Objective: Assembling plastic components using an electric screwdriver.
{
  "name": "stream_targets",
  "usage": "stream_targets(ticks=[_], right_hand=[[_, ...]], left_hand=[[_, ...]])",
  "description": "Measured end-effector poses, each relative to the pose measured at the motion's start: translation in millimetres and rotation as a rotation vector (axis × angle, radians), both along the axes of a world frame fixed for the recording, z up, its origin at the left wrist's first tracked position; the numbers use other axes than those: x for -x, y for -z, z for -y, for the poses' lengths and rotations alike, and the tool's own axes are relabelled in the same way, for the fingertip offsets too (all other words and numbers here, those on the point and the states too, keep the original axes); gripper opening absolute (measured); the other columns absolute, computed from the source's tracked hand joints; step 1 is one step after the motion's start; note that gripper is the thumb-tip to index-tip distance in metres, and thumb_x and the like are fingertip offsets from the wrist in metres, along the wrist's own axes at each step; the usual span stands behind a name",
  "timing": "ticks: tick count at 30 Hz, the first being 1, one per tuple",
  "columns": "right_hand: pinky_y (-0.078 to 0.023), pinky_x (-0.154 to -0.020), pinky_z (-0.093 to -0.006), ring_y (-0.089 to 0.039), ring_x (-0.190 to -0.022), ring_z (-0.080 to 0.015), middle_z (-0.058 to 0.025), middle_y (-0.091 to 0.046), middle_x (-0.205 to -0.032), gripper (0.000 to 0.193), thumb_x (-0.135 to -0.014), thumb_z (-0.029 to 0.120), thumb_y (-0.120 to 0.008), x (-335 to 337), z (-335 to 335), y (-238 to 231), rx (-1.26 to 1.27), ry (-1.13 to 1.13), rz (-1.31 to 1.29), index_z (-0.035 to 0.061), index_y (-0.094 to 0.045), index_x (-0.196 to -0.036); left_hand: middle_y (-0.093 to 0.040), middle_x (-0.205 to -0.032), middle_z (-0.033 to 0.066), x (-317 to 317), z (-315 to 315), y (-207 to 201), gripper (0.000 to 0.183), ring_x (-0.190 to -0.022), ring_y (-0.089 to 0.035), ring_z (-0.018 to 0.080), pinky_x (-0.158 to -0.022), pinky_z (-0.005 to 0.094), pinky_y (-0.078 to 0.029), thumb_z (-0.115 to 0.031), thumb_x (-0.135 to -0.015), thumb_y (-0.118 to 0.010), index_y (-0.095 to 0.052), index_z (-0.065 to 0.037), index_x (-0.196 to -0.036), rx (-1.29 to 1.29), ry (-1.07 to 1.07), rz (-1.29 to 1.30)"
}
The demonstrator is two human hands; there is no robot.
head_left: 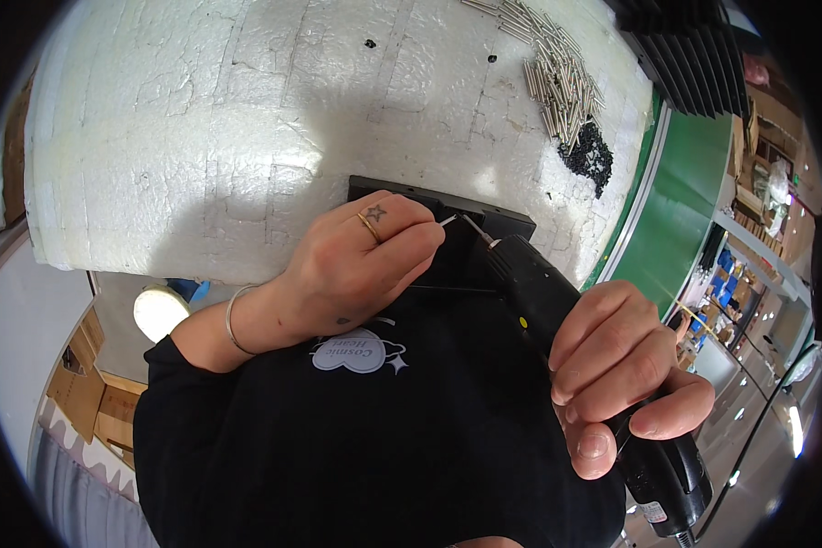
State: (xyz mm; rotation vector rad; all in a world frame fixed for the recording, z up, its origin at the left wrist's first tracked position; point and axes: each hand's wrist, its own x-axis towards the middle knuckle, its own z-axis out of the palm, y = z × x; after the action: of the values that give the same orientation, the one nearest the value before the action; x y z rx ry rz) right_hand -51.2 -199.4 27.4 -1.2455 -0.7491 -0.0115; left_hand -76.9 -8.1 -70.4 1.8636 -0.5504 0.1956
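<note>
My left hand [361,251] is closed with its fingertips together. A short silver metal pin [447,220] pokes out from between them. In my right hand [621,365] is a black electric screwdriver [532,285], slanting up to the left. The tip of its thin bit [475,228] comes close to the pin's end; whether they touch I cannot tell. Both tips are over a long black piece [507,220], which lies at the near edge of the padded surface, against my shirt. My left hand covers part of that piece.
White foam wrap [201,119] covers the work surface. Farther off to the right lie a heap of silver pins [562,82] and a pile of small black screws [589,160]. Stacked black ribbed parts [690,59] stand at the far right, beyond a green surface [671,201].
</note>
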Motion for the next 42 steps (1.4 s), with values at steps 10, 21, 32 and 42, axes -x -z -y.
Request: stream_targets(ticks=[10,21,32,42], right_hand=[[-0.046,-0.049,-0.0162,-0.057,-0.048,-0.0059,0.0043,-0.059,-0.058,0.029,-0.073,0.008,-0.067,-3.7,7.6,-8.2,-0.061,0.033,0.059,0.0120,-0.050,-0.097],[-0.047,-0.052,-0.0155,-0.057,-0.049,-0.0055,0.0034,-0.059,-0.059,0.029,-0.073,0.010,-0.065,-1.9,8.0,-11.6,-0.139,0.036,0.078,0.0111,-0.049,-0.097],[-0.048,-0.052,-0.0161,-0.058,-0.049,-0.0055,0.0030,-0.060,-0.060,0.029,-0.073,0.008,-0.066,-0.7,13.1,-14.3,-0.199,0.038,0.104,0.0096,-0.050,-0.096],[-0.049,-0.052,-0.0160,-0.058,-0.049,-0.0054,0.0034,-0.059,-0.058,0.029,-0.072,0.007,-0.066,-3.0,14.4,-16.3,-0.197,-0.002,0.068,0.0098,-0.050,-0.095]], left_hand=[[-0.062,-0.098,0.0148,-2.7,-14.7,-14.7,0.030,-0.081,-0.062,0.0305,-0.069,0.0343,-0.053,0.011,-0.072,-0.066,-0.064,0.001,-0.101,-0.069,0.035,-0.144],[-0.065,-0.085,0.0087,-17.7,2.2,-18.6,0.023,-0.073,-0.063,0.0238,-0.062,0.0302,-0.051,0.000,-0.073,-0.077,-0.070,-0.004,-0.095,-0.050,0.022,-0.030],[-0.065,-0.087,0.0088,-17.3,5.2,-23.8,0.021,-0.073,-0.063,0.0234,-0.061,0.0299,-0.051,0.003,-0.074,-0.074,-0.071,-0.004,-0.093,-0.033,0.026,-0.080],[-0.065,-0.087,0.0097,-16.8,6.2,-16.6,0.022,-0.072,-0.063,0.0219,-0.061,0.0290,-0.050,0.006,-0.075,-0.072,-0.071,-0.002,-0.096,0.086,0.082,-0.114]])
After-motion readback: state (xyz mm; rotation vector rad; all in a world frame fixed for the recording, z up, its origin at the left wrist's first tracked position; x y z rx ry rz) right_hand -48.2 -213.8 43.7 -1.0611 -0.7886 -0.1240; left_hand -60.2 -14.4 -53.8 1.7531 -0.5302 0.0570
